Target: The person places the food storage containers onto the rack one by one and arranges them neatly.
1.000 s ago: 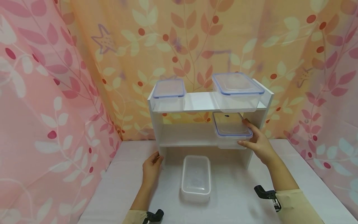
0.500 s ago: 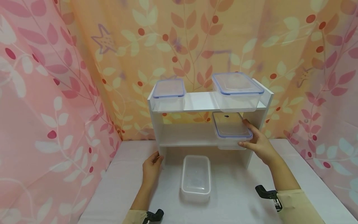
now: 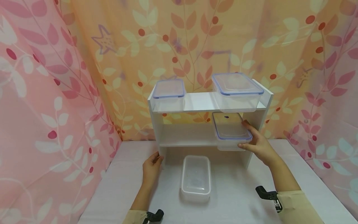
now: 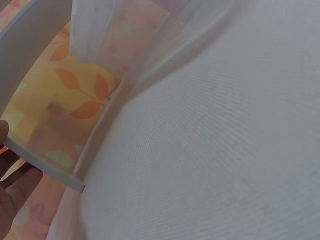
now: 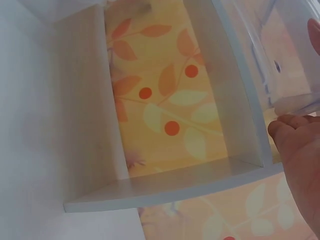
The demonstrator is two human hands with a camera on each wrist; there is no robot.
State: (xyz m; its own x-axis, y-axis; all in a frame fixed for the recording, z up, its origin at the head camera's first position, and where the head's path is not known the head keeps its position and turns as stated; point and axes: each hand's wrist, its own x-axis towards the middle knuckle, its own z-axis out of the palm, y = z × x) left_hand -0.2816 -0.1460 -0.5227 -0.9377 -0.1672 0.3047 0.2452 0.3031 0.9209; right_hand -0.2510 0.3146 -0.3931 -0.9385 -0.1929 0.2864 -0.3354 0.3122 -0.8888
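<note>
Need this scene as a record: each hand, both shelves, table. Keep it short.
left hand: pinches left side panel of shelf unit
right hand: holds clear container by its right side
top shelf: narrower lidded box left, wider lidded box right
middle shelf: clear container, right end
table: frosted container

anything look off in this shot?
No spill or damage visible. The middle-shelf container juts past the front edge of its shelf, but the right hand holds it, so probably just mid-handling. The box on the table is the only one showing no blue rim; can't tell if it's upside down.
</note>
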